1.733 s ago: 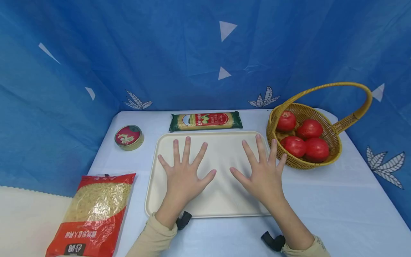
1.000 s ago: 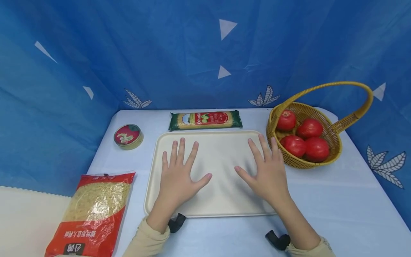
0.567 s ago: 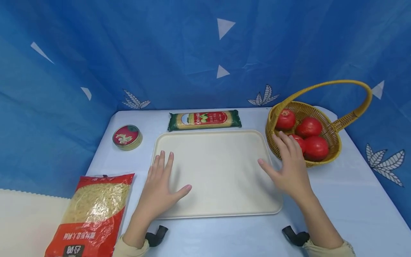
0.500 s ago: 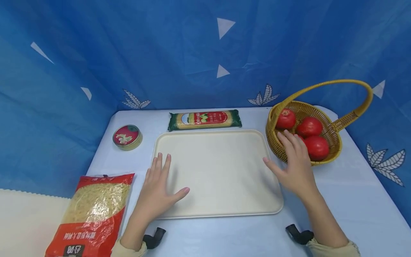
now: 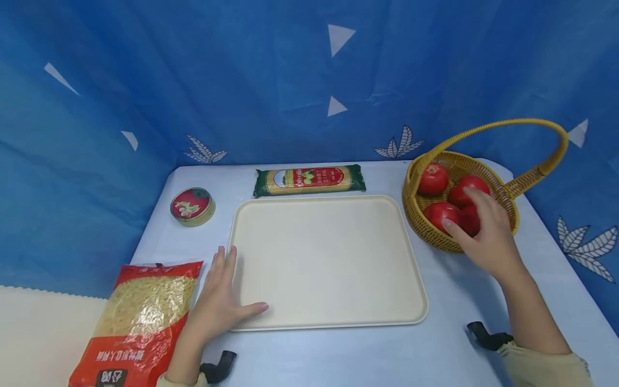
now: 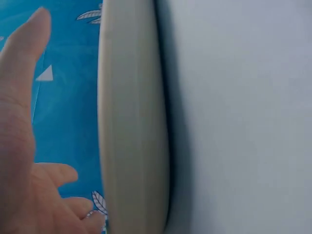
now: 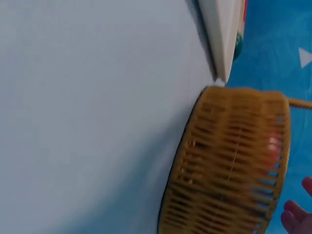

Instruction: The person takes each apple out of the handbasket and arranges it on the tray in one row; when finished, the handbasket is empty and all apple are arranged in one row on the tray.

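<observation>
My right hand (image 5: 495, 244) reaches over the front right of a yellow wicker basket (image 5: 425, 236), its thumb and fingers spread above the red round fruits (image 5: 433, 179) inside and holding nothing. Its thumb tip overlaps the front fruit, and the hand partly hides another. In the right wrist view only some fingertips (image 7: 297, 219) show, beside the basket's rim. My left hand (image 5: 215, 303) is open at the near left corner of a cream rectangular tray (image 5: 329, 258), the thumb stretched across the rim in the head view. The left wrist view shows the tray's edge (image 6: 131, 117) close to that hand.
Behind the tray lies a green-ended pack of spaghetti (image 5: 309, 180). A round flat tin (image 5: 192, 207) stands at the back left. A red bag of pasta (image 5: 145, 317) lies at the left edge. The basket's tall handle (image 5: 503, 124) arches over it.
My right hand has moved right from over the tray to over the fruit basket. My left hand has drawn left and toward me, to the tray's near left corner.
</observation>
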A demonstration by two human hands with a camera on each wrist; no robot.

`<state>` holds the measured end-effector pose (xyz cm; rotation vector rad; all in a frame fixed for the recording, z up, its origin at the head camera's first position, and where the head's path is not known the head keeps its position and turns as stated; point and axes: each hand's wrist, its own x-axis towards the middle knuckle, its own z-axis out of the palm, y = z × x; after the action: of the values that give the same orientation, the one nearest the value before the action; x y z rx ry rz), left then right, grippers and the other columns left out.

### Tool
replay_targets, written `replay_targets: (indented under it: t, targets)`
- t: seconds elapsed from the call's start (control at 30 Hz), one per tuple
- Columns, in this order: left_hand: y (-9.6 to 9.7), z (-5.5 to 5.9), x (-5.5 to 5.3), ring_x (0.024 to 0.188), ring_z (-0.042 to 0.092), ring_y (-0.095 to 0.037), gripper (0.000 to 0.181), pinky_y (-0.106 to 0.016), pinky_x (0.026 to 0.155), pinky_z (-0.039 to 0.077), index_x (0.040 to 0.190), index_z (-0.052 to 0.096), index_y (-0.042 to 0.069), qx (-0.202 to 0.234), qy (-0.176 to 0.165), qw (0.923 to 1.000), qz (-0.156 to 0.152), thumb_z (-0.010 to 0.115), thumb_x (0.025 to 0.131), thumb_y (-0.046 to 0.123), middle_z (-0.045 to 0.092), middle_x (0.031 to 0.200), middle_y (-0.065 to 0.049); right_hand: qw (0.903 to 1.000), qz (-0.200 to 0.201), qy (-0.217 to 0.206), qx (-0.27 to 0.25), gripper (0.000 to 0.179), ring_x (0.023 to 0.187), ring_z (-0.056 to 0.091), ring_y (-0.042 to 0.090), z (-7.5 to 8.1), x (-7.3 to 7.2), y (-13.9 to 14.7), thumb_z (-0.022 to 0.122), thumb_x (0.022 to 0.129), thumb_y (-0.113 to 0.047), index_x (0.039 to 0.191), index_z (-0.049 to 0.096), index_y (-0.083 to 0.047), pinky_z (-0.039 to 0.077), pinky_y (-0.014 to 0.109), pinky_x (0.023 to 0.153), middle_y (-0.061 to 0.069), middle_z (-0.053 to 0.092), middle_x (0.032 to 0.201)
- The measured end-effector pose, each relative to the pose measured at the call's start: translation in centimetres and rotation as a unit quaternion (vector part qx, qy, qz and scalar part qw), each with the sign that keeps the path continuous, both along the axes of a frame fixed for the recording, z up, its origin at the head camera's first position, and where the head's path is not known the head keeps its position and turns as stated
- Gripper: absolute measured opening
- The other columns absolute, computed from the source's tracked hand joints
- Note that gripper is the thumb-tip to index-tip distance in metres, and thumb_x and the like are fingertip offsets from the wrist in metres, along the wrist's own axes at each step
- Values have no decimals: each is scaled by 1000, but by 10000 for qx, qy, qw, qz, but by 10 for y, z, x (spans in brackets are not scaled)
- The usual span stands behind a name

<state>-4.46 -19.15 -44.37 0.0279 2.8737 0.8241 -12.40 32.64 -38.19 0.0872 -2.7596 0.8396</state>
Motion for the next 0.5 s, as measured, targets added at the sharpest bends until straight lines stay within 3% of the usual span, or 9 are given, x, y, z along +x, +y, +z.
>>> replay_targets:
  t: [0.2, 0.37, 0.5]
  targets:
    - [-7, -8, -2, 152, -1, -47, 149, -69, 116, 16, 160, -5, 16, 502, -434, 9978, 18, 88, 56, 65, -8, 166, -22, 9985, 177, -509, 116, 92, 147, 16, 49, -1, -10, 20, 77, 86, -31, 159, 22, -17, 34, 83, 89, 24, 25, 159]
    - [-13, -16, -1, 152, -3, -48, 149, -71, 116, 12, 160, -6, 10, 810, -421, 9958, -31, 90, 56, 59, -5, 165, -25, 9965, 443, -685, 207, 89, 146, 17, 50, -4, -17, 28, 78, 85, -29, 157, 27, -15, 31, 83, 92, 26, 28, 157]
    - [-14, -18, 0, 152, -6, -46, 151, -70, 118, 7, 159, -5, 6, 751, -407, 9963, -83, 90, 56, 61, -3, 166, -24, 9940, 478, -937, 302, 88, 144, 19, 52, -3, -20, 30, 78, 85, -33, 156, 29, -15, 33, 82, 92, 27, 28, 157]
